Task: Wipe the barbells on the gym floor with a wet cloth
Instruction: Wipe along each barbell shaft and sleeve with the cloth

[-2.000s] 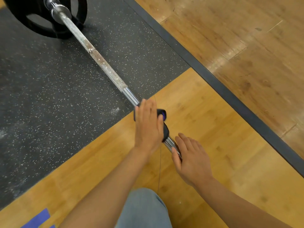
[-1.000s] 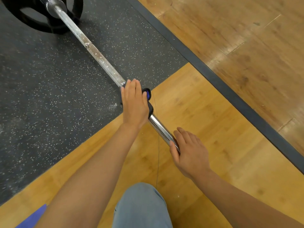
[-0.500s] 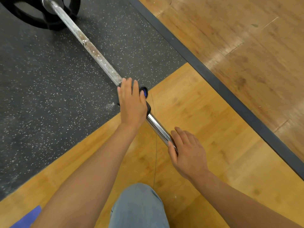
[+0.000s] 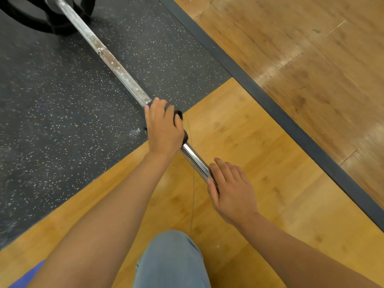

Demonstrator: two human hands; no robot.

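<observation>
A steel barbell (image 4: 118, 68) runs diagonally from a black weight plate (image 4: 41, 19) at the top left down toward me. My left hand (image 4: 164, 129) grips a dark cloth (image 4: 180, 118) wrapped round the bar, where the rubber mat meets the wood. Only the cloth's dark edges show past my fingers. My right hand (image 4: 230, 190) rests on the shiny near section of the bar, fingers fairly straight over it, thumb along its left side. The bar beneath that hand is hidden.
Speckled black rubber matting (image 4: 52, 96) covers the left floor, and light wood flooring (image 4: 259, 163) lies under my hands. A dark border strip (image 4: 270, 100) runs diagonally at the right, darker wood beyond it. My knee in blue jeans (image 4: 172, 260) is at the bottom.
My left hand has slid the cloth up the bar, away from my right hand and toward the plate, baring more shiny steel between them. My right hand has stayed put.
</observation>
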